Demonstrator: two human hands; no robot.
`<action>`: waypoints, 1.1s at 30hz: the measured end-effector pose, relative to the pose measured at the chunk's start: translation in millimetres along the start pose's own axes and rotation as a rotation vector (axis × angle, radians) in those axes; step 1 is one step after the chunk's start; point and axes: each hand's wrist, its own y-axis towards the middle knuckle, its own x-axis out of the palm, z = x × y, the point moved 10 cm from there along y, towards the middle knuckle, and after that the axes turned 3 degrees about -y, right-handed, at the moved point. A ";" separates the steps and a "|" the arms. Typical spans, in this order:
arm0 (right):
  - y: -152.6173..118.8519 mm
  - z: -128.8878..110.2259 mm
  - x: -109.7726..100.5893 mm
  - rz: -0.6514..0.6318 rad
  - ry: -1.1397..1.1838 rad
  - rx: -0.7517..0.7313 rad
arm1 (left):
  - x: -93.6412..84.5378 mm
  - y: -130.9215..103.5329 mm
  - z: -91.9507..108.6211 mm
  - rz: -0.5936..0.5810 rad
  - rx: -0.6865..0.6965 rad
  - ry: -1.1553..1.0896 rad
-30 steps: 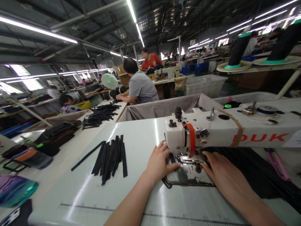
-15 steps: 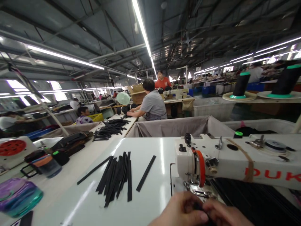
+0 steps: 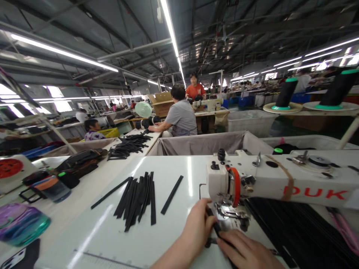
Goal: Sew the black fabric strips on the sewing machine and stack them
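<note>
Both hands are on a narrow black strip (image 3: 216, 226) just left of the needle area of a white sewing machine (image 3: 263, 183). My left hand (image 3: 198, 224) pinches the strip's far part between thumb and fingers, beside the presser foot (image 3: 228, 211). Nearer the front edge, my right hand (image 3: 242, 246) is closed on the strip's near part, its fingertips close to my left thumb. A pile of black strips (image 3: 137, 201) lies on the white table (image 3: 95, 239), with one single strip (image 3: 172, 195) apart to its right.
Long black material (image 3: 300, 231) lies under the machine arm. A purple and teal container (image 3: 22, 224), a mug (image 3: 52, 186) and a phone (image 3: 18, 259) are at left. Ahead are a cloth-lined bin (image 3: 202, 144) and a seated person in grey (image 3: 182, 116). Thread cones (image 3: 286, 93) stand at right.
My hands have moved forward and left, from in front of the machine to beside its presser foot, and the black strip now shows between them. The view has tilted slightly down.
</note>
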 end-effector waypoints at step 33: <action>-7.8 -17.2 15.5 -0.004 -0.163 0.009 | 33.1 -9.7 10.9 -0.090 0.399 0.418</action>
